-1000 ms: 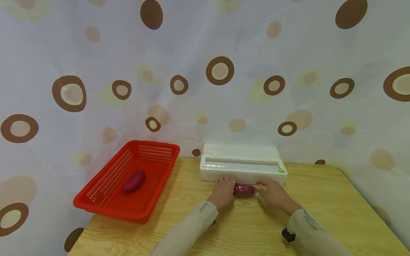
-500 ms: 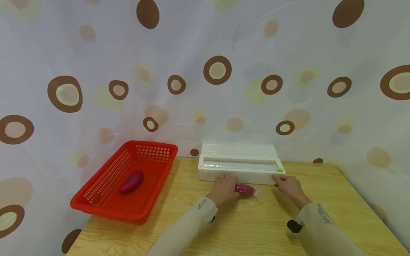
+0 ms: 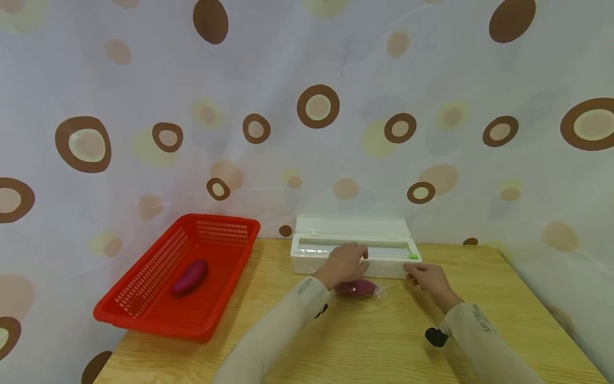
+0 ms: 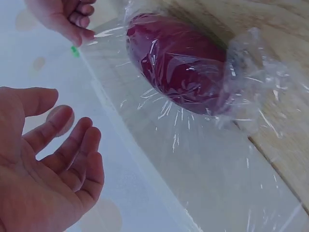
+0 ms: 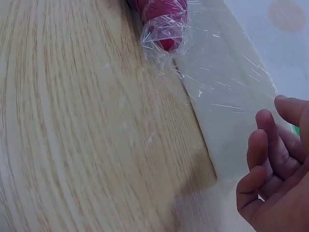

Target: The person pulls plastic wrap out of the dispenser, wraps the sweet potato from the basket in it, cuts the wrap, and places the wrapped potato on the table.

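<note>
A purple sweet potato [image 4: 178, 63] wrapped in clear cling film [image 5: 227, 106] lies against the front of the white cling film box [image 3: 307, 265]. Film stretches from the box over the sweet potato, with loose, crumpled film at its end. My left hand [image 3: 344, 262] hovers above the box's front, its fingers loosely bent and nothing in them. At the box's right front corner, beside the green slider [image 3: 413, 256], my right hand [image 3: 430, 280] pinches the film edge between thumb and finger. In the right wrist view its other fingers [image 5: 258, 145] curl loosely.
On the left of the wooden table [image 3: 364, 346] stands a red plastic basket [image 3: 211, 320] with another purple sweet potato [image 3: 189, 277] inside, unwrapped. The box's lid [image 3: 352, 225] is raised at the back, close to a patterned curtain [image 3: 288, 53].
My left hand has lifted off the wrapped sweet potato and moved up over the box. The right hand left the sweet potato's film end and went to the box's right corner.
</note>
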